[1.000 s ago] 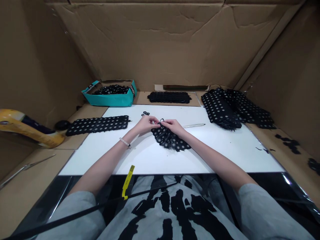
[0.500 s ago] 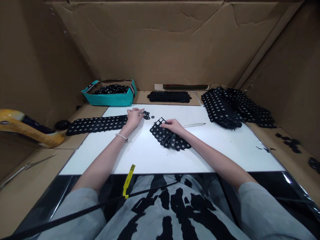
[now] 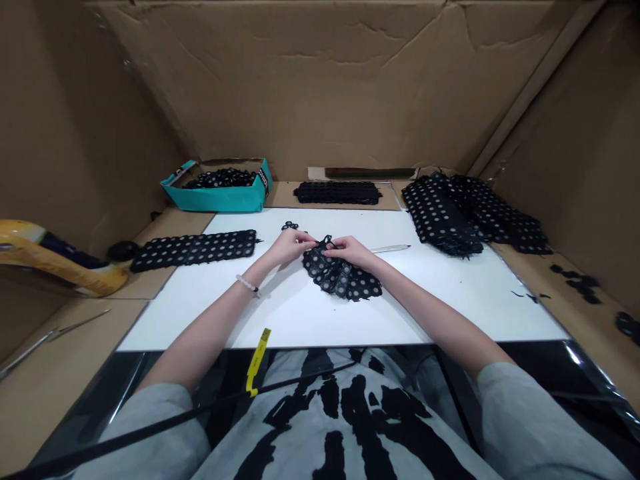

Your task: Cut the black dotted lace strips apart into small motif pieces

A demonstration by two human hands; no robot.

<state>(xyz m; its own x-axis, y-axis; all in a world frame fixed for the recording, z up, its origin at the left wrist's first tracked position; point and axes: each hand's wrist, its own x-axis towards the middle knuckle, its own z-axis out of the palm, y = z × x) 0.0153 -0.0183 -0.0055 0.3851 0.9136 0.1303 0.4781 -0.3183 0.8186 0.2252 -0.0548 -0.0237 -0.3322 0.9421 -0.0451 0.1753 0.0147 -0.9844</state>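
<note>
A black lace piece with pale dots (image 3: 345, 279) lies gathered in a fan shape on the white board (image 3: 295, 320). My right hand (image 3: 349, 251) pinches its upper edge, fingers closed. At its upper left corner, my left hand (image 3: 291, 247) also closes thumb and fingers on the lace. Just behind the left hand is a small cluster of black rings (image 3: 289, 226). A flat dotted lace strip (image 3: 197, 249) lies to the left of that hand. Beyond my right hand a pale pen (image 3: 393, 249) rests on the board.
A teal box (image 3: 217, 199) of dotted lace stands at the back left, a folded black stack (image 3: 337, 193) at the back middle. Dotted lace piles (image 3: 440, 217) fill the right rear. A yellow bottle (image 3: 60, 257) and metal scissors (image 3: 53, 335) lie left; loose black pieces (image 3: 580, 283) lie right.
My left hand has left the ring cluster by the flat strip and moved right onto the gathered lace. Its upper corner is now bunched between both hands. My right hand has barely moved.
</note>
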